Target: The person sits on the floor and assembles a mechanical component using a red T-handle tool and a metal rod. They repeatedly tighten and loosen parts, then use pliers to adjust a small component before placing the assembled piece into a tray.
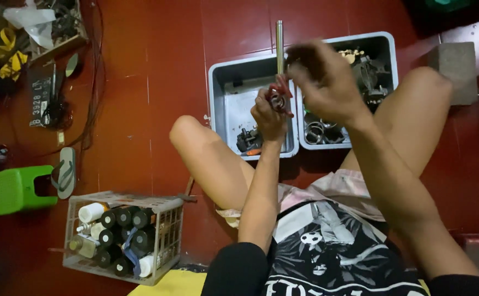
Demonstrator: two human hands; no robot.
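Here the left hand (269, 112) is closed around a small red part (279, 96) at the near end of a metal rod (279, 44), which stands up over the grey trays. The right hand (321, 77) closes its fingers (299, 61) on the rod and part from the right, just above the left hand; the exact pinch is blurred. The rod looks stiff, smooth and probably slippery, fairly light; a hold low on the shaft near the red part seems the surest. Beyond the hands, on the red floor, the left tray (217, 104) holds a few dark pieces and the right tray (388, 55) more metal parts and rings. Near left stands a crate (176, 230) of bottles, with a green stool (14, 189) further left.
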